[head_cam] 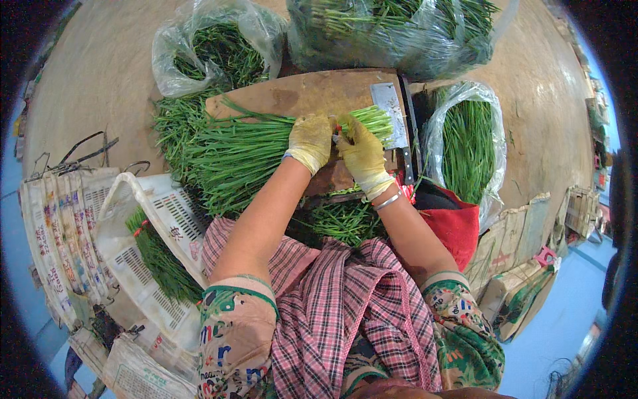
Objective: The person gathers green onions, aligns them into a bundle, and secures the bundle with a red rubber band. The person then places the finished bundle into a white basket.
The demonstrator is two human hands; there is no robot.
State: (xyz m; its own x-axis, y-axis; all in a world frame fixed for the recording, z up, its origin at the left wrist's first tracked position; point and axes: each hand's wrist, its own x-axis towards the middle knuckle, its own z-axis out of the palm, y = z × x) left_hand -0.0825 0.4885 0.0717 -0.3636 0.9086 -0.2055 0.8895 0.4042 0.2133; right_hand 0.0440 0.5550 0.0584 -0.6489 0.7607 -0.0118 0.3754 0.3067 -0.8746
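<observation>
My left hand (311, 137), in a yellowed work glove, grips a large bunch of green chives (244, 144) lying across a wooden board (279, 95). Beside it my right hand (361, 144), gloved alike, holds a red tie (338, 128) at the bunch near its pale stem ends, which point right. A cleaver (390, 112) with a broad metal blade lies on the board's right side, partly beneath the stem tips. Its black handle points toward me. Loose chives (344, 219) lie below the board and to its left.
Plastic bags of chives stand at the back left (224, 50), the back (398, 35) and the right (468, 139). A white plastic crate (149, 274) at the lower left holds a red-tied bundle (164, 259). Red cloth (456, 229) lies beside my right forearm.
</observation>
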